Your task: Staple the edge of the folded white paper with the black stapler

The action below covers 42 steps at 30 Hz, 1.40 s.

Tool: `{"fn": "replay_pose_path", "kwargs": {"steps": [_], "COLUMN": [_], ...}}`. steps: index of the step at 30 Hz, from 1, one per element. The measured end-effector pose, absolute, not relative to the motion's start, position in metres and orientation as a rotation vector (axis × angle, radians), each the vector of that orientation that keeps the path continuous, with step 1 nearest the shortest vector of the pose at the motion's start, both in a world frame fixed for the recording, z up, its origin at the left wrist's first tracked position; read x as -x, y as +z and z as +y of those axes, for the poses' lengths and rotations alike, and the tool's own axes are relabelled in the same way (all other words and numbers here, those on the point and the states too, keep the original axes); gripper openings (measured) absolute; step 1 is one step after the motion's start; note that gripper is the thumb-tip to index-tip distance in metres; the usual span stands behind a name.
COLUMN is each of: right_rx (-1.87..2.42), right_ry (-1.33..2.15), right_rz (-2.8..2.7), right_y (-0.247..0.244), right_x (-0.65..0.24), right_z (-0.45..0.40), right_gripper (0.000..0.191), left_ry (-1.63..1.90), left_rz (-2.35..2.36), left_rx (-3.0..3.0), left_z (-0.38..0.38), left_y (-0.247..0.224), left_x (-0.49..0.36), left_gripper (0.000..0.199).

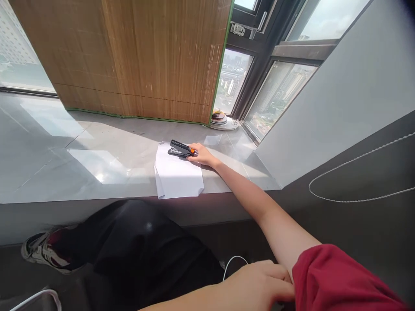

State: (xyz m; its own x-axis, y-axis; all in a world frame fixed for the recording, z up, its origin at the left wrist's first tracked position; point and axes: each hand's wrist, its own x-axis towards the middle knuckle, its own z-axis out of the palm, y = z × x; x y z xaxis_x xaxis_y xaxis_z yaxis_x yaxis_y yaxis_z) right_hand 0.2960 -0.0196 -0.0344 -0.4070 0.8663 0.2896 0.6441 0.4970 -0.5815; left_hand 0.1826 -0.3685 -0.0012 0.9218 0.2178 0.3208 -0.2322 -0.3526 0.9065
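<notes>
Two bare hands were in view. The right hand (pixel 201 154) pinched the rear end of one black stapler (pixel 180 148), its thumb on the near side and its fingers on the far side; a small orange part showed beside them. The stapler lay over the far part of the white paper (pixel 179 177), its nose pointing left and its upper arm raised from its base. The paper, one pile whose sheets could not be counted, had bent corners and reached the front edge of the pale ledge (pixel 136 166). The left hand (pixel 259 283) was below, with its fingers curled beside the right forearm, close to the one red sleeve (pixel 337 276); their tips were hidden, so whether they gripped anything could not be told. One wooden-toned blind (pixel 145 60) with green edging hung behind the paper, and one stack of plates (pixel 220 120), also too overlapped to count, stood in the corner by the window frame (pixel 256 65). One loop of beaded cord (pixel 350 201) hung at the right. Below the ledge were one dark trouser leg (pixel 139 246), one shoe (pixel 45 255) and two visible lengths of white cable (pixel 234 258), well apart from each other.
</notes>
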Motion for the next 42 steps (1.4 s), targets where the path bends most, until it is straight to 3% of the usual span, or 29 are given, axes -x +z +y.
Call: {"fn": "replay_pose_path", "kwargs": {"steps": [4,8,10,15,19,26,33,42], "right_rx": [1.231,1.232,1.215,1.194,1.213,1.264,1.250,1.086], "right_ry": [0.536,0.595,0.621,0.605,0.620,0.744,0.865,0.868], "right_rz": [-2.181,-2.114,-2.105,-2.112,-2.092,-1.936,-1.908,-1.844], "right_y": [-0.037,-0.037,-0.035,-0.034,-0.038,-0.036,-0.031,-0.031], "right_x": [-0.299,-0.300,-0.300,-0.302,-0.303,-0.307,-0.313,-0.308], "right_z": [-0.017,-0.022,-0.025,-0.025,-0.023,-0.029,-0.045,-0.061], "right_gripper": [0.034,0.045,0.045,0.045,0.046,0.035,0.028,0.039], "left_ry": [0.859,1.267,1.233,0.737,0.461,0.409,0.464,0.519], "left_rz": [0.509,1.053,1.354,1.812,1.795,1.652,1.707,1.703], "left_rx": [-1.951,-1.892,-1.862,-1.943,-2.185,-2.324,-2.300,-2.259], "left_z": [-0.321,-0.207,-0.144,-0.047,-0.042,-0.064,-0.066,-0.060], "left_y": [0.032,0.050,0.051,0.030,0.001,-0.022,-0.025,-0.035], "left_x": [-0.150,-0.112,-0.089,-0.040,-0.023,-0.014,-0.019,-0.019], "left_gripper": [0.018,0.024,0.017,0.018,0.021,0.047,0.047,0.047]}}
